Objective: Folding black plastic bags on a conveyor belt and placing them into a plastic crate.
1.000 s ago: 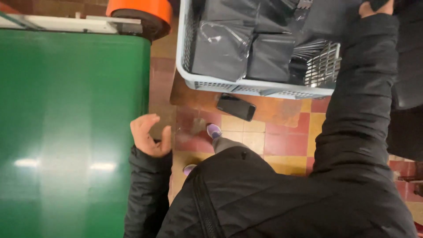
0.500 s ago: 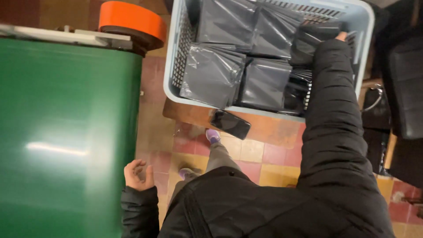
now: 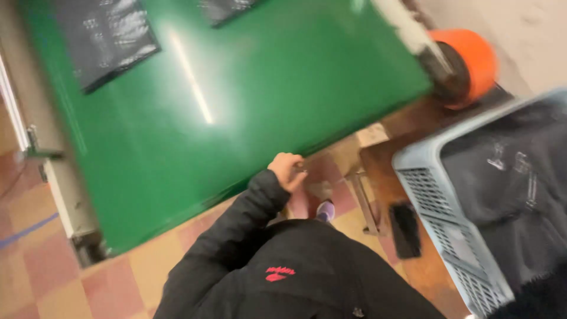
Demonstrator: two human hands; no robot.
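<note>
- My left hand (image 3: pixel 287 170) hangs loosely curled just off the near edge of the green belt (image 3: pixel 248 112), fingers folded in. It seems to hold nothing, though blur hides the fingertips.
- My right hand is out of view; only a dark sleeve edge (image 3: pixel 531 301) shows at the bottom right corner, over the crate. Whether it grips anything I cannot tell.
- Grey crate (image 3: pixel 449 236) stands to my right on the floor, its near wall slatted, packed with dark bags (image 3: pixel 508 177).
- Bags in the crate lie right of my left hand, well apart from it, across my body. The right arm is clearly the nearer one.
- Two dark bags already lie flat on the belt: one (image 3: pixel 106 38) towards its far left corner, long axis running roughly along the belt's side edge; another (image 3: pixel 227 9) cut off at the top.
- Orange roller end (image 3: pixel 466 62) sits at the belt's right corner, between belt and crate.
- A small black object (image 3: pixel 406 229) lies on the tiles just beside the crate's near wall.
- My shoe (image 3: pixel 325 210) shows below the left hand.
</note>
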